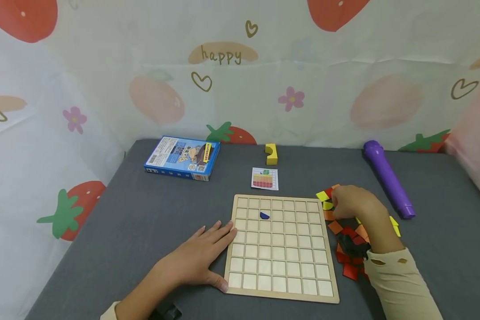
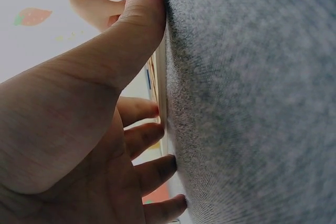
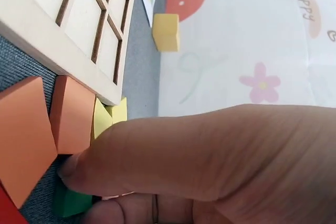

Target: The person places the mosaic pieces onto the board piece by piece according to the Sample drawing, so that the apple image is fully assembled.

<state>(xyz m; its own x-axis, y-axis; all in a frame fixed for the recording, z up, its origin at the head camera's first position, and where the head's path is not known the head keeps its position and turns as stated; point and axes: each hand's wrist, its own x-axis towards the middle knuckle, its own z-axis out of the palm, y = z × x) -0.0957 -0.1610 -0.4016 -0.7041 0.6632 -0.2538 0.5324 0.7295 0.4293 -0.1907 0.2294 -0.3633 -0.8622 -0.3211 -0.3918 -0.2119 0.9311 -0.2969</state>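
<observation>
My left hand (image 1: pixel 198 258) lies at the left edge of a wooden grid board (image 1: pixel 334 284), fingers spread, fingertips on its rim and thumb at the near corner. In the left wrist view the thumb (image 2: pixel 142 9) presses along the board's side. A dark blue rounded piece (image 1: pixel 265 215) sits in an upper cell of the board. My right hand (image 1: pixel 354 204) is curled down among the loose pieces right of the board. In the right wrist view its thumb and a finger pinch a green piece (image 3: pixel 71 203), partly hidden, beside orange pieces (image 3: pixel 73 116).
Several red (image 1: pixel 350 271), orange and yellow pieces (image 1: pixel 322 196) lie along the board's right side. Behind the board are a small picture card (image 1: pixel 265 178) and a yellow notched block (image 1: pixel 271 154). A blue box (image 1: pixel 182 158) stands back left, a purple cylinder (image 1: pixel 389 180) at right.
</observation>
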